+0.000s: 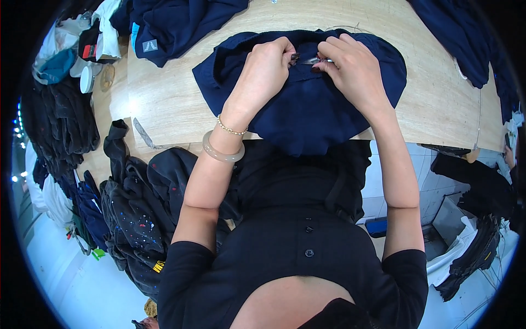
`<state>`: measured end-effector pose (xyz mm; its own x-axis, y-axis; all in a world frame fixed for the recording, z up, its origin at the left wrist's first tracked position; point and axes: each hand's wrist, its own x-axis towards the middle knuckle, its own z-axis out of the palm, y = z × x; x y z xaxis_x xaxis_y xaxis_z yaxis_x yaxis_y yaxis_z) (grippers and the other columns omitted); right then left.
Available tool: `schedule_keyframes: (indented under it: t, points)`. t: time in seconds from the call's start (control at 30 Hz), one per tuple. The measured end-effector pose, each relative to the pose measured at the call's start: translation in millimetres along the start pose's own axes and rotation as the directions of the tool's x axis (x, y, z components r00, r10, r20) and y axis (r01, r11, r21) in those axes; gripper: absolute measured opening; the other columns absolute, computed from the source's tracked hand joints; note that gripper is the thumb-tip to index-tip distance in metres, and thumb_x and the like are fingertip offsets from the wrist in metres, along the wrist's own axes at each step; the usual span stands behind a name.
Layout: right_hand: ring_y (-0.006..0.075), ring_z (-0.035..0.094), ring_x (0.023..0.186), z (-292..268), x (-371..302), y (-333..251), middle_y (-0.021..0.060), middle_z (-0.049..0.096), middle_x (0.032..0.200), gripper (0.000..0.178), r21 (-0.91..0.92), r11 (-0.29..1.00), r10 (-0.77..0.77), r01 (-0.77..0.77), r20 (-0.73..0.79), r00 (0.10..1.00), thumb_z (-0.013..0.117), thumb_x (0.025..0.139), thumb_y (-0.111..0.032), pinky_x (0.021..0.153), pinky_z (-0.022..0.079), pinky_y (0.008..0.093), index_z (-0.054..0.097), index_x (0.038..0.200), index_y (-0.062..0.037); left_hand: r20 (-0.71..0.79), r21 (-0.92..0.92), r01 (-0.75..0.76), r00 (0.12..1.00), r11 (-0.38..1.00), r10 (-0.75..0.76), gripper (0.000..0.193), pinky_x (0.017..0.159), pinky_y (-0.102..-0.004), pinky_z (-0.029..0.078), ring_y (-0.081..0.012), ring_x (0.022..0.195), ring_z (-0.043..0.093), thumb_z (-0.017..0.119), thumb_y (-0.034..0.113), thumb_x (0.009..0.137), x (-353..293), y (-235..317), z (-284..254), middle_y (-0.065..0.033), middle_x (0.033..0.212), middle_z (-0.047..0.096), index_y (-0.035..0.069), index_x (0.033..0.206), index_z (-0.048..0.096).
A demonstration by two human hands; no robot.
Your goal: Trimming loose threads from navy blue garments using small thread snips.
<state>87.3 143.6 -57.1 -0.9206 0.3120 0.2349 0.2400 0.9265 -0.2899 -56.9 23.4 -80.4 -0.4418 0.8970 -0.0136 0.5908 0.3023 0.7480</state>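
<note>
The person's black top (274, 241) is nearest, with its buttons facing up. Beyond it the navy garment (312, 109) lies on the bench (164, 98), its near part reaching just past the bench's near edge.

The 2 hands work at its far side. The left hand (266, 68) has its fingers (287, 47) pinching a fold of the cloth; the right hand (355, 68) has thumb and forefinger pressed together on a small metal tool (312, 61), its kind too small to tell, aimed left.

The cloth looks soft, limp and fairly light, not slippery; it should sag and bunch rather than hold a shape, and seems hardly fragile. The gathered far edge, doubled and likely firmer, looks the best hold, with 1 pinch on each side of the worked spot.

Its long axis runs left to right, while a blunt, rounded point aims near, toward the person. I cannot tell which end is its top.
</note>
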Motion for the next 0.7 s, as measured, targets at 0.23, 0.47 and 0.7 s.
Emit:
schedule_keyframes:
  t: [0.23, 0.47, 0.7]
  points:
    - [0.0211, 0.056, 0.082, -5.5, -2.0, 0.3, 0.0026, 0.059, 0.083, 0.018, -0.029, 0.999, 0.02, -0.021, -0.051, 0.999, 0.071, 0.077, -0.016, 0.072, 0.045, 0.033, 0.061, 0.09, -0.0076, 0.012, -0.014, 0.019, 1.0, 1.0, -0.019, 0.012, 0.068, -0.0274, 0.051, -0.0168, 0.068, 0.063, 0.051, 0.002, 0.092, -1.8, -3.3, -2.1, -0.0122, 0.073, 0.064, -0.006, 0.09, 0.06]
    - [0.0231, 0.059, 0.088, 3.0, 3.4, -2.7, 0.0053, 0.062, 0.085, 0.016, -0.003, 0.998, -0.06, 0.06, -0.123, 0.991, 0.069, 0.073, -0.014, 0.072, 0.047, 0.034, 0.062, 0.086, -0.0087, 0.016, -0.05, 0.026, 1.0, 0.998, -0.025, 0.011, 0.069, -0.0396, 0.051, -0.0361, 0.077, 0.066, 0.055, 0.005, 0.088, 1.5, 4.1, -7.4, -0.0204, 0.078, 0.065, 0.0, 0.091, 0.064]
    - [0.0201, 0.057, 0.088, 21.5, 2.5, -0.6, 0.003, 0.061, 0.084, 0.014, -0.004, 1.0, -0.023, 0.023, -0.198, 0.98, 0.069, 0.074, -0.017, 0.072, 0.044, 0.0324, 0.061, 0.083, -0.0091, 0.085, -0.082, 0.092, 0.993, 0.992, -0.085, 0.009, 0.066, -0.0259, 0.051, -0.0132, 0.07, 0.064, 0.049, 0.0, 0.093, 3.1, -9.5, -9.2, -0.0104, 0.077, 0.067, -0.004, 0.092, 0.058]
